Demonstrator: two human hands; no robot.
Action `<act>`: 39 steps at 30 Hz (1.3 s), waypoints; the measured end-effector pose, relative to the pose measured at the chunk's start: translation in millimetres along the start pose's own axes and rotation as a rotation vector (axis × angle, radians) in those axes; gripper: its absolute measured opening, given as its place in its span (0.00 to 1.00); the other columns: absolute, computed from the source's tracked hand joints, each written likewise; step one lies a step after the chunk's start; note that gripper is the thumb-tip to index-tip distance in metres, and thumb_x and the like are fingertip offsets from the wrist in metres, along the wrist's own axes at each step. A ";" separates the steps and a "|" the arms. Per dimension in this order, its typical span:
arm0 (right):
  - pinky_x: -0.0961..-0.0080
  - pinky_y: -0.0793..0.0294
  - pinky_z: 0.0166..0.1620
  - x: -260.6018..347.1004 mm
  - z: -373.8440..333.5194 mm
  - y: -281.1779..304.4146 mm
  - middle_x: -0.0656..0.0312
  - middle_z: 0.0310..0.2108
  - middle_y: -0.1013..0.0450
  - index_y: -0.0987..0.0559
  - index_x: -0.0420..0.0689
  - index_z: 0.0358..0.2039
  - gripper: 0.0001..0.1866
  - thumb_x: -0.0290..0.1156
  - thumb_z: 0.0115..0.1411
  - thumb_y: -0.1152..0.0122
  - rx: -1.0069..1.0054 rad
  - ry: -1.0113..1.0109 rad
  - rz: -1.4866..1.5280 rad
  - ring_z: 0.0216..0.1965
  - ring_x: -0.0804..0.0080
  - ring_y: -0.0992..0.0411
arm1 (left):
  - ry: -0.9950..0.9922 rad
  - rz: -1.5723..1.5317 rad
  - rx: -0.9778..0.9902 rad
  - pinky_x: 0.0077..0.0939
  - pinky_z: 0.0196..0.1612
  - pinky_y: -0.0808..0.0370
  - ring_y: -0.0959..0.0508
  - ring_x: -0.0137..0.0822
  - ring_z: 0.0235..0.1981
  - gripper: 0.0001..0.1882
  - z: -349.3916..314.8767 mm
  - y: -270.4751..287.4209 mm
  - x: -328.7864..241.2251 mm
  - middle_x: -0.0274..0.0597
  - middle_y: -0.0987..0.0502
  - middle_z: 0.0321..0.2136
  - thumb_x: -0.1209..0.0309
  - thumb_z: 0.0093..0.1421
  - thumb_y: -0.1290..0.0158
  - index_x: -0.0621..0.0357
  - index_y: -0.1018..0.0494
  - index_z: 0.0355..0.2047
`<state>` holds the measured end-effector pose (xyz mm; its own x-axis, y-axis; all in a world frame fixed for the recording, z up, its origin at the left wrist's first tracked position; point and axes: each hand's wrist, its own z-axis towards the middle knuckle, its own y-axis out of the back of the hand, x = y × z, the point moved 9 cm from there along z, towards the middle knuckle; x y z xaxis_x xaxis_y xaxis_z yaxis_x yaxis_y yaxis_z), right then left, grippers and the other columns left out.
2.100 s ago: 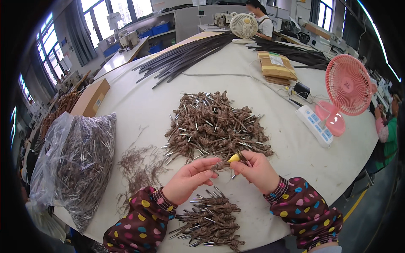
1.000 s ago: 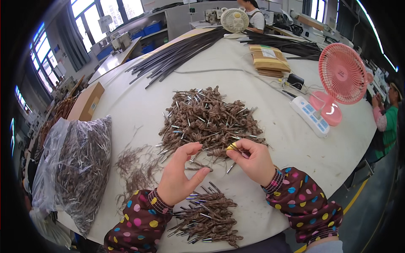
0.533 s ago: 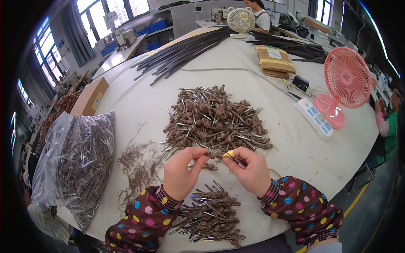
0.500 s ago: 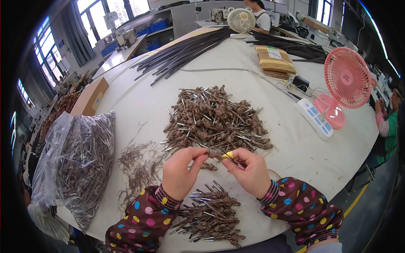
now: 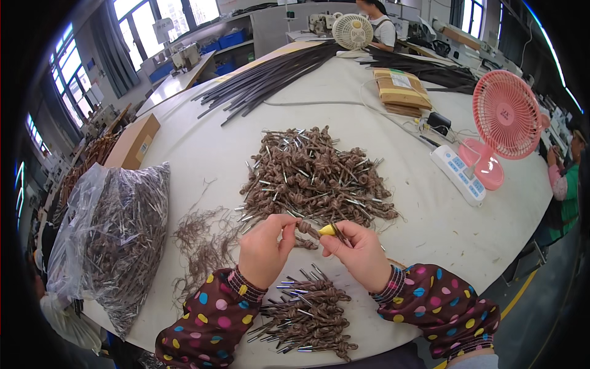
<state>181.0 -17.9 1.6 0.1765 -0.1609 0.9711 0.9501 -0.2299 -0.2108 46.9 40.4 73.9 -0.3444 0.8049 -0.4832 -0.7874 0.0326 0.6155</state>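
Between my hands, above the table, is a short brown knotted cord [image 5: 306, 229]. My left hand [image 5: 265, 247] is closed, pinching the cord's left end between thumb and forefinger. At the cord's right end, my right hand [image 5: 361, 251] is closed, thumb and fingertips against it. A small yellow piece [image 5: 327, 230] shows at those fingertips, with a thin dark part beside it; its kind is unclear. Just beyond lies a large heap of brown knotted cords [image 5: 313, 175] with shiny metal tips. A smaller, neater pile of such cords [image 5: 313, 317] lies below my hands.
Loose brown threads [image 5: 206, 243] lie left of my left hand, near a clear plastic bag [image 5: 126, 240] packed with cords. Around the table are a cardboard box [image 5: 133, 141], dark strips [image 5: 264, 77], a brown packet [image 5: 401, 91], a power strip [image 5: 458, 173] and a pink fan [image 5: 505, 114].
The knotted cord has tilted, its right end now lower. My right hand has shifted slightly left and down, and the yellow piece has turned with it. My left hand has barely moved.
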 end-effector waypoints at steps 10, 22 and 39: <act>0.75 0.29 0.28 38.3 5.7 11.6 0.62 0.31 0.28 0.32 0.41 0.46 0.27 0.50 0.57 0.40 -0.011 0.204 -0.787 0.27 0.65 0.26 | -0.271 0.020 -0.010 0.34 0.38 0.22 0.22 0.45 0.29 0.12 -1.4 0.4 -11.6 0.44 0.25 0.27 0.82 0.51 0.44 0.62 0.32 0.37; 0.74 0.32 0.22 101.3 -4.0 -44.5 0.66 0.23 0.33 0.28 0.48 0.25 0.12 0.42 0.55 0.38 0.180 0.683 -1.458 0.20 0.69 0.30 | -0.475 0.085 0.029 0.40 0.47 0.24 0.24 0.39 0.30 0.15 -6.2 0.1 -29.0 0.39 0.27 0.27 0.82 0.48 0.43 0.59 0.32 0.36; 0.77 0.27 0.27 81.2 16.5 -25.1 0.66 0.28 0.27 0.26 0.43 0.32 0.15 0.43 0.56 0.39 0.258 0.334 -1.153 0.25 0.68 0.26 | -0.200 -0.009 -0.087 0.34 0.44 0.22 0.23 0.42 0.27 0.11 -4.3 6.8 -10.2 0.42 0.26 0.25 0.83 0.51 0.45 0.61 0.32 0.34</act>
<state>175.7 -9.4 87.6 -0.8394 -0.2362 0.4896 0.5360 -0.2099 0.8177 42.8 29.9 80.3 -0.2356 0.9065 -0.3504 -0.8340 -0.0035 0.5518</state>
